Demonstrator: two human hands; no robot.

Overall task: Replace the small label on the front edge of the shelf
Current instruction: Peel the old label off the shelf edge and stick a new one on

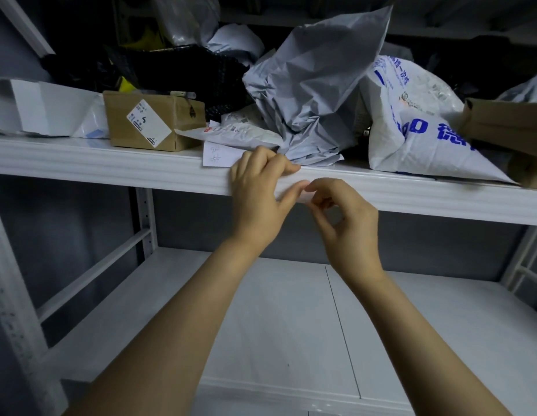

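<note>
Left hand (258,190), right hand (347,226) on thin white label (289,180)

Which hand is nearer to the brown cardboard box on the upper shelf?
The left. The left hand is at the front edge of the shelf, to the right of and below the cardboard box; the right hand is further right, beyond the left one.

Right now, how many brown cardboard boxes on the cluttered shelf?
2: the left box, bearing a white shipping label; the right box, cut off by the frame edge. More may hide behind the bags.
</note>
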